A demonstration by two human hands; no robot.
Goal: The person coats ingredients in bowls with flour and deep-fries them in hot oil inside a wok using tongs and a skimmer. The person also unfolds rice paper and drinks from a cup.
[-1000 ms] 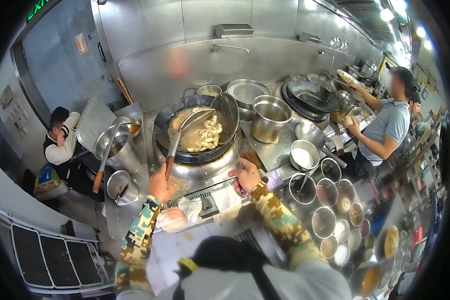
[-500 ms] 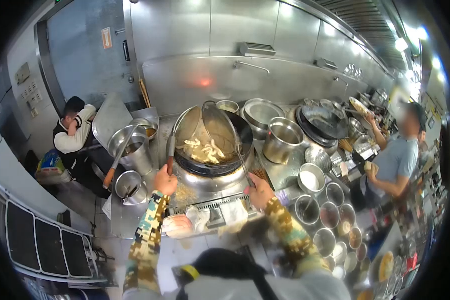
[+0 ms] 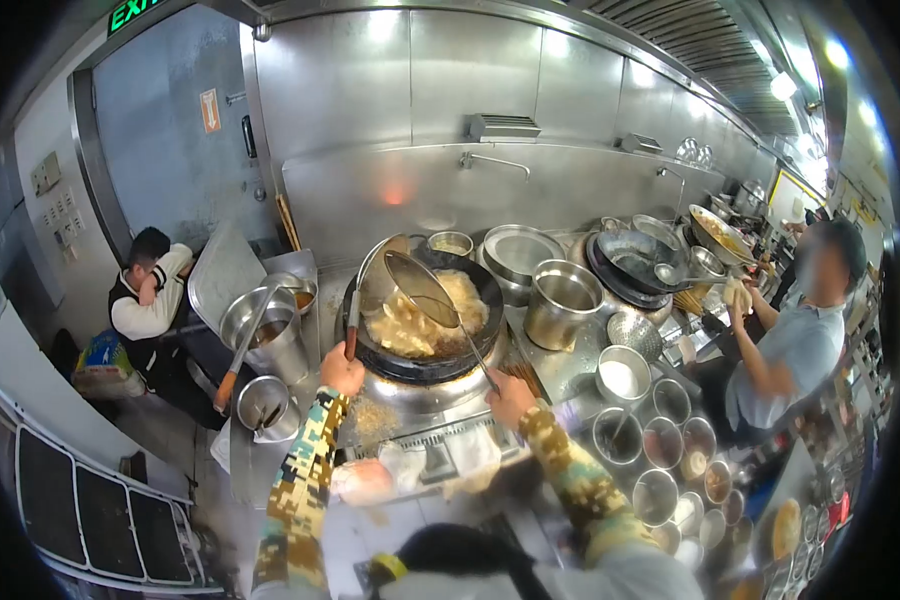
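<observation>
My left hand [image 3: 342, 372] is closed round the wooden-ended handle of a wire skimmer [image 3: 374, 275], which leans upright at the left of a black wok [image 3: 492, 335]. Gripped in my right hand [image 3: 511, 402] is the long metal handle of a mesh strainer [image 3: 422, 285]. That strainer tilts over the wok's middle, close beside the skimmer. Pale fried pieces [image 3: 402, 328] lie below the two tools, and frothing oil [image 3: 462, 292] spreads to the right of them. The meshes partly hide the food.
Steel pots [image 3: 562, 305] stand right of the wok. Left are a tall pot [image 3: 280, 335] with a ladle [image 3: 240, 365] and a small pot [image 3: 268, 408]. Seasoning containers [image 3: 663, 442] fill the near right. A co-worker [image 3: 795, 345] handles a wok [image 3: 718, 238]; another person [image 3: 150, 300] sits left.
Both tools tip lower over the wok, and the right strainer's head has swung down. The pale pieces sit lower and the oil froths more. The co-worker's arms have moved together.
</observation>
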